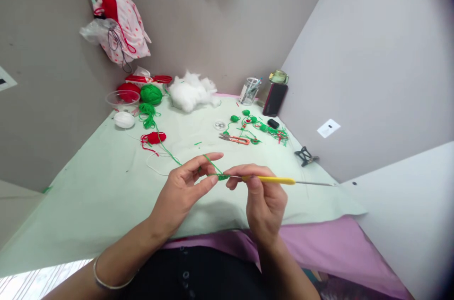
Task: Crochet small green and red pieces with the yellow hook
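Observation:
My left hand pinches a small green crochet piece between thumb and fingers, with green yarn stretched over its raised index finger. From there the strand runs back to a loose green tangle near a green yarn ball. In my right hand is a crochet hook with a yellow handle, held level. Its metal tip meets the green piece at my left fingertips; the exact stitch is too small to make out. The hook's other thin metal end points right.
Behind my hands lie orange thread snips, small green crocheted parts, a red yarn bundle and a white yarn ball. White stuffing, a pen cup and a phone stand along the wall. A black stand sits right.

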Action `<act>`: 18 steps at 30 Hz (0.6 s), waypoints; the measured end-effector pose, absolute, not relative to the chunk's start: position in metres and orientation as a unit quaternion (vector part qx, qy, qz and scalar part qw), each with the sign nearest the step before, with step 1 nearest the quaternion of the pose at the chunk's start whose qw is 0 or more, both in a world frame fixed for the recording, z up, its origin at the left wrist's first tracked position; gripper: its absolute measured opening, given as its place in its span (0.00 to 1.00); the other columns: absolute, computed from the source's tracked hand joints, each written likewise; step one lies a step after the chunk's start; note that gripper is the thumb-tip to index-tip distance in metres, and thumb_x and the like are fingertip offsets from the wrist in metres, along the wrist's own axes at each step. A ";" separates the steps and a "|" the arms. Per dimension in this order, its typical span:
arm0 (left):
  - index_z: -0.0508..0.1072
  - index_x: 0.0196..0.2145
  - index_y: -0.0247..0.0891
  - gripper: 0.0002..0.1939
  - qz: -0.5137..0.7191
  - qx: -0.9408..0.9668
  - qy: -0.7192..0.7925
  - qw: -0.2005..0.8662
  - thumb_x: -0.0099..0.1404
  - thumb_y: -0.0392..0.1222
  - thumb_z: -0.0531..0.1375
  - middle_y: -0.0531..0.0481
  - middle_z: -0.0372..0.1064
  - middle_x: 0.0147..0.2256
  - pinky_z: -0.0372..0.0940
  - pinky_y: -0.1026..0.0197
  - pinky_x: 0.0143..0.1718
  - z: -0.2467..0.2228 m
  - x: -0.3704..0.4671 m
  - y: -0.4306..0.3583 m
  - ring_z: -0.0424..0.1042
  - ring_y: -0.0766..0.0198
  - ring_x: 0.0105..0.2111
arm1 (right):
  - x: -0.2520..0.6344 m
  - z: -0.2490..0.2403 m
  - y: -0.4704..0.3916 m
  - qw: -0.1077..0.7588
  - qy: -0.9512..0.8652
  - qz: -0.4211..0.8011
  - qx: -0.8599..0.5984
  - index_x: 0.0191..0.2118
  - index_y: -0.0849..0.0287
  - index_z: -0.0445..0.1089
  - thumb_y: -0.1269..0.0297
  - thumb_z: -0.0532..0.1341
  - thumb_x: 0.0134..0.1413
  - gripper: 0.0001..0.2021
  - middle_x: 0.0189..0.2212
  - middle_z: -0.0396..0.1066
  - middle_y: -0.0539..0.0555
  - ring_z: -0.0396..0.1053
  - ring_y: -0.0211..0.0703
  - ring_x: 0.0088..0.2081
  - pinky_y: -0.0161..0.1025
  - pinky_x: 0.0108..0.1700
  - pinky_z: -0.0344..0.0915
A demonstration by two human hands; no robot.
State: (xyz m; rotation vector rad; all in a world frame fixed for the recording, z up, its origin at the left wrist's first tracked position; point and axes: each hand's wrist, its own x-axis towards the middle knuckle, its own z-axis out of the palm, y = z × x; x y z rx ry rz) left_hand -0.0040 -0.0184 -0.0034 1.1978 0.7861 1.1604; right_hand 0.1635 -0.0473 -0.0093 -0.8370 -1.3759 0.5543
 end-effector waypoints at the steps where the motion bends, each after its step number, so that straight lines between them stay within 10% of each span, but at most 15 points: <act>1: 0.84 0.49 0.52 0.15 0.500 0.518 0.339 0.605 0.65 0.42 0.70 0.54 0.69 0.34 0.63 0.61 0.49 -0.004 -0.004 -0.019 0.66 0.65 0.36 | 0.163 -0.010 -0.047 0.657 -0.612 0.237 -0.372 0.46 0.53 0.77 0.69 0.54 0.73 0.13 0.37 0.79 0.50 0.75 0.35 0.32 0.37 0.36 0.73; 15: 0.81 0.55 0.46 0.25 0.463 0.340 0.298 0.762 0.60 0.43 0.74 0.54 0.72 0.34 0.67 0.63 0.46 0.001 0.008 -0.022 0.70 0.67 0.36 | 0.164 -0.031 -0.047 0.549 -0.743 -0.112 -0.365 0.54 0.51 0.76 0.77 0.62 0.64 0.18 0.47 0.78 0.57 0.77 0.46 0.48 0.43 0.44 0.78; 18: 0.83 0.52 0.40 0.22 0.439 0.283 0.287 0.803 0.59 0.42 0.74 0.51 0.73 0.34 0.68 0.60 0.50 0.003 0.007 -0.019 0.71 0.67 0.36 | 0.165 -0.028 -0.047 0.607 -0.703 -0.020 -0.371 0.52 0.52 0.77 0.74 0.59 0.67 0.15 0.44 0.78 0.57 0.77 0.45 0.43 0.44 0.41 0.77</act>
